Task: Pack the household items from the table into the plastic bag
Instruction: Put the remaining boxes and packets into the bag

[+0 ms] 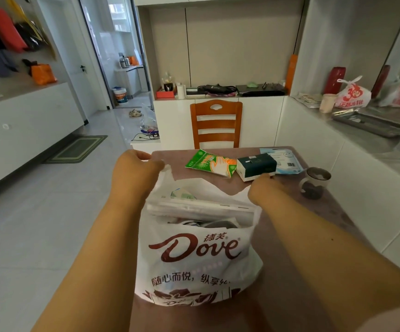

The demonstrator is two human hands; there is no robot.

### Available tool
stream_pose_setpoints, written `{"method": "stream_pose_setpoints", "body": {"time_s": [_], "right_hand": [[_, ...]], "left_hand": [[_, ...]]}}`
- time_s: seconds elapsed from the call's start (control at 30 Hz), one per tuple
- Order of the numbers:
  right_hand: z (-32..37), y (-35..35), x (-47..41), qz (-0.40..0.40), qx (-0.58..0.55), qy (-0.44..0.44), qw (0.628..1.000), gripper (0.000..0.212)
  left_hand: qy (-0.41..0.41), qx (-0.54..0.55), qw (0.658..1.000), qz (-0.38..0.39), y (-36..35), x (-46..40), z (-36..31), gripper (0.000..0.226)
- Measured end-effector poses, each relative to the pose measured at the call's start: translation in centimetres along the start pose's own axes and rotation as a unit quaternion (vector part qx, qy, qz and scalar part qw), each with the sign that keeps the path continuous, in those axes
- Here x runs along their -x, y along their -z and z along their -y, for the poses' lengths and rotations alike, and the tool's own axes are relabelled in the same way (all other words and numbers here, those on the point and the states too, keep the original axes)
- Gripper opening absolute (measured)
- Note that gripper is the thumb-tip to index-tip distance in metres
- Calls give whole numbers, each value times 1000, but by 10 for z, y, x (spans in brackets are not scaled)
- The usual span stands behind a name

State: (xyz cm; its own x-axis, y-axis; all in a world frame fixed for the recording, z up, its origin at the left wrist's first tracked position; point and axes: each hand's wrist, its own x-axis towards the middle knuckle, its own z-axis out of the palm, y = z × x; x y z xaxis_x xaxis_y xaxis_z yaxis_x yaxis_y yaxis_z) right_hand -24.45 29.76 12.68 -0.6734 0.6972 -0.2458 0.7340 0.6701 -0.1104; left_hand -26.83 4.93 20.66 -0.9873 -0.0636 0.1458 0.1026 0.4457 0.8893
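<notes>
At table's near edge, fingers of the left hand [135, 167] curl shut, pinching the left handle of a white plastic bag [194, 257]; the right hand [263, 190] is closed round the right handle, fingertips turned away from the camera, so the grip itself can't be fully seen. Both hands pull the handles apart, holding the bag's mouth open w/ the bag standing upright on the table [282, 271]. Bag is printed "Dove" in brown, w/ Chinese text below. Inside, near the top: a flat white packet [201, 207] lying across the opening, a pale green-and-white pack [182, 194] behind it, and dark items beneath that can't be made out.

Still on the table beyond the bag: a green glove pack [209, 162], just beside it a dark green and white tissue pack [256, 165], and behind that, touching it, a light blue pack [284, 159]. A glass jar [314, 182] w/ dark contents stands near the table's right edge, apart from the packs.

A wooden chair [215, 124] sits at the far end. On the counter at right, a metal tray [369, 124] and a red-printed bag [352, 93].
</notes>
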Motion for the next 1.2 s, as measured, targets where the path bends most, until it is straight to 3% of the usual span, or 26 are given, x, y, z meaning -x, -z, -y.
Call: {"method": "stream_pose_setpoints", "body": {"time_s": [0.1, 0.23, 0.33, 0.5, 0.6, 0.67, 0.73, 0.83, 0.9, 1.2], "right_hand": [[2, -1, -2, 1, -109, 94, 990, 32], [11, 11, -1, 8, -433, 132, 892, 37], [12, 35, 8, -49, -510, 168, 842, 37], [20, 82, 34, -115, -619, 247, 737, 39], [22, 107, 45, -172, -609, 297, 715, 41], [20, 116, 47, -187, -599, 308, 715, 39], [18, 114, 44, -167, -579, 285, 745, 34], [13, 89, 35, -48, -529, 199, 824, 36], [10, 72, 29, -12, -516, 170, 840, 40], [6, 67, 19, -73, -446, 188, 872, 33]], "left_hand": [[11, -15, 999, 48, -4, 2, -4, 27], [11, 42, 995, 94, -11, 3, -9, 19], [15, 47, 993, 110, -11, 1, -11, 21], [-64, 143, 988, -8, 8, -19, -36, 27], [-106, 182, 976, -56, 23, -30, -50, 21], [-119, 195, 972, -61, 24, -29, -55, 19], [-100, 180, 978, -35, 16, -23, -49, 20], [-22, 146, 988, 36, -6, -8, -23, 29], [8, 125, 990, 66, -16, -1, -11, 30], [28, 117, 990, 75, -25, -9, -22, 19]]}}
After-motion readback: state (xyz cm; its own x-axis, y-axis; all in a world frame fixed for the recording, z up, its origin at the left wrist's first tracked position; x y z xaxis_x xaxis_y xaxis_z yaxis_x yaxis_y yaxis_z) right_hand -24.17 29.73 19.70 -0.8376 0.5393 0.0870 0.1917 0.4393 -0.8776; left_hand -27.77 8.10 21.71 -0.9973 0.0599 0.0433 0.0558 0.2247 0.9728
